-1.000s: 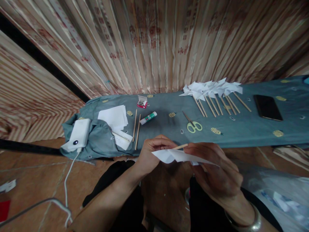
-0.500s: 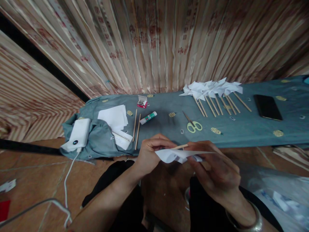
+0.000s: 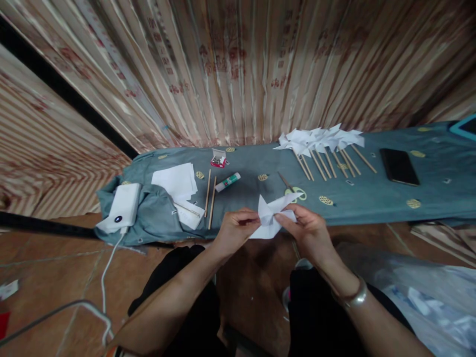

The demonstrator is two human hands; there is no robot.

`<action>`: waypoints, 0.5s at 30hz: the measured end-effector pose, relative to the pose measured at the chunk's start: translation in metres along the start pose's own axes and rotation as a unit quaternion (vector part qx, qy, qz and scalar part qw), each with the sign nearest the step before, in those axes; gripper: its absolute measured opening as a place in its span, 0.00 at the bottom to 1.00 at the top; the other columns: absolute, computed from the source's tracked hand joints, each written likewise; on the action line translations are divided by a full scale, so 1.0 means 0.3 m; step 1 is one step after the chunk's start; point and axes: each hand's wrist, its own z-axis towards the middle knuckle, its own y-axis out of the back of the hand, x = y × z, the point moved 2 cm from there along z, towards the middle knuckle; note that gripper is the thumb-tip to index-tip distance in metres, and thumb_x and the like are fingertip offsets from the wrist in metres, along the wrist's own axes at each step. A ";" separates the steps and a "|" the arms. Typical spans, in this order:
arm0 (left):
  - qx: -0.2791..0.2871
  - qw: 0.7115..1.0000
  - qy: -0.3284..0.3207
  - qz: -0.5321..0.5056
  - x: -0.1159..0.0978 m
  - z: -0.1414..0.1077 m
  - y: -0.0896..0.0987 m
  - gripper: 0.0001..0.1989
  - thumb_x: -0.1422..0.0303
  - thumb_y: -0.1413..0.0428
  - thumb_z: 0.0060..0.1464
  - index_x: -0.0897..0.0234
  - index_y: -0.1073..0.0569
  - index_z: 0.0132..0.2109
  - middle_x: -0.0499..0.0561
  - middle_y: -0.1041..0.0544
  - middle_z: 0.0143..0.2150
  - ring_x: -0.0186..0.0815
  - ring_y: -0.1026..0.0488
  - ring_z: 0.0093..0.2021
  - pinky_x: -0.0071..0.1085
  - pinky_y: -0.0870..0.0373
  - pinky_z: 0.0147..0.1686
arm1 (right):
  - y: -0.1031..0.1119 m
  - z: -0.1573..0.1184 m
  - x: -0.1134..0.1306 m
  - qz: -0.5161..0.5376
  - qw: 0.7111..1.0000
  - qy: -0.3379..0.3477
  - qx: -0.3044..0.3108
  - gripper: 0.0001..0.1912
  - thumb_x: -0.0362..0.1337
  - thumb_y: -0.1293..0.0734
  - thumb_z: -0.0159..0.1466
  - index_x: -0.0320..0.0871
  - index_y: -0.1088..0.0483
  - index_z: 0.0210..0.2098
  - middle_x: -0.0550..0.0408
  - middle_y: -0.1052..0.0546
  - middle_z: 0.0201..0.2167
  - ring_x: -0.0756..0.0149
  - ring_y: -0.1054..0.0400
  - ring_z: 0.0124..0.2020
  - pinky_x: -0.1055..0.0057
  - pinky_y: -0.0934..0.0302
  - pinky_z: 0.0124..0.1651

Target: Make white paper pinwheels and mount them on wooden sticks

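Note:
A white paper pinwheel is held between my two hands, its folded blades facing up, just over the front edge of the cloth-covered table. My left hand pinches its left side. The thumb of my right hand presses near the pinwheel's centre, with the fingers behind the paper. Part of a thin stick shows below the pinwheel by my right hand. Beyond it lie green-handled scissors, partly covered by a paper tip. Several finished pinwheels on wooden sticks lie in a row at the back.
Left of centre are paper sheets, two loose sticks, a glue stick and an open red box of small metal pieces. A white power bank with a cable sits far left, a black phone at right.
The pinwheel has turned from edge-on to show its folded face. My right hand has tilted and its thumb now lies at the centre. The view has shifted slightly right.

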 end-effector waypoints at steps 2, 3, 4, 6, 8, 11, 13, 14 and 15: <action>-0.012 1.000 0.017 -0.010 0.017 0.007 -0.001 0.12 0.61 0.33 0.39 0.66 0.18 0.30 0.53 0.22 0.33 0.34 0.28 0.33 0.29 0.32 0.35 | -0.010 0.018 -0.028 0.061 0.997 -0.047 0.003 0.16 0.48 0.26 0.53 0.41 0.26 0.31 0.57 0.22 0.26 0.69 0.31 0.26 0.72 0.35 0.31; -0.015 0.999 0.024 -0.016 0.025 0.011 -0.001 0.13 0.61 0.32 0.38 0.66 0.18 0.29 0.53 0.22 0.33 0.34 0.28 0.32 0.29 0.32 0.35 | -0.016 0.026 -0.037 0.085 0.994 -0.065 0.004 0.17 0.48 0.25 0.50 0.42 0.26 0.30 0.57 0.22 0.24 0.69 0.31 0.25 0.72 0.35 0.32; -0.018 0.999 0.028 -0.020 0.033 0.014 0.000 0.13 0.61 0.32 0.37 0.66 0.18 0.29 0.53 0.21 0.32 0.34 0.28 0.32 0.29 0.31 0.35 | -0.023 0.032 -0.045 0.102 0.991 -0.081 0.005 0.18 0.48 0.24 0.48 0.42 0.26 0.29 0.58 0.23 0.24 0.69 0.31 0.25 0.72 0.35 0.32; -0.034 0.999 0.028 -0.023 0.052 0.021 0.003 0.13 0.61 0.33 0.37 0.66 0.18 0.29 0.52 0.21 0.30 0.34 0.27 0.31 0.30 0.31 0.35 | -0.036 0.042 -0.056 0.121 0.987 -0.101 0.007 0.19 0.48 0.22 0.45 0.42 0.26 0.28 0.58 0.22 0.23 0.69 0.31 0.25 0.72 0.35 0.33; -0.051 0.998 0.030 -0.031 0.076 0.028 0.008 0.11 0.62 0.33 0.36 0.65 0.19 0.28 0.52 0.21 0.28 0.34 0.27 0.30 0.31 0.30 0.35 | -0.045 0.051 -0.066 0.125 0.986 -0.112 0.008 0.20 0.49 0.22 0.42 0.42 0.27 0.26 0.57 0.22 0.23 0.69 0.31 0.25 0.72 0.35 0.33; -0.071 0.996 0.042 -0.038 0.113 0.030 0.015 0.10 0.63 0.34 0.35 0.65 0.19 0.27 0.52 0.20 0.28 0.35 0.27 0.29 0.32 0.30 0.34 | -0.050 0.063 -0.081 0.117 0.985 -0.123 0.024 0.21 0.50 0.22 0.41 0.41 0.27 0.25 0.56 0.21 0.23 0.69 0.31 0.25 0.71 0.36 0.33; -0.083 0.996 0.036 -0.025 0.129 0.026 0.021 0.09 0.64 0.34 0.35 0.65 0.19 0.26 0.52 0.20 0.26 0.35 0.28 0.28 0.31 0.31 0.33 | -0.051 0.073 -0.091 0.106 0.984 -0.135 0.053 0.21 0.50 0.22 0.41 0.41 0.27 0.25 0.56 0.21 0.24 0.68 0.31 0.25 0.70 0.35 0.35; -0.088 0.996 0.030 -0.018 0.133 0.023 0.025 0.08 0.64 0.34 0.35 0.65 0.19 0.25 0.52 0.21 0.25 0.35 0.28 0.28 0.31 0.31 0.33 | -0.051 0.080 -0.095 0.099 0.983 -0.141 0.069 0.21 0.50 0.22 0.41 0.41 0.27 0.25 0.56 0.21 0.23 0.68 0.30 0.25 0.70 0.35 0.35; -0.089 0.996 0.026 -0.015 0.136 0.020 0.029 0.08 0.65 0.35 0.35 0.65 0.20 0.24 0.51 0.22 0.24 0.35 0.29 0.27 0.30 0.32 0.32 | -0.051 0.087 -0.099 0.087 0.982 -0.146 0.088 0.21 0.50 0.22 0.41 0.41 0.27 0.25 0.56 0.21 0.23 0.68 0.30 0.25 0.70 0.35 0.36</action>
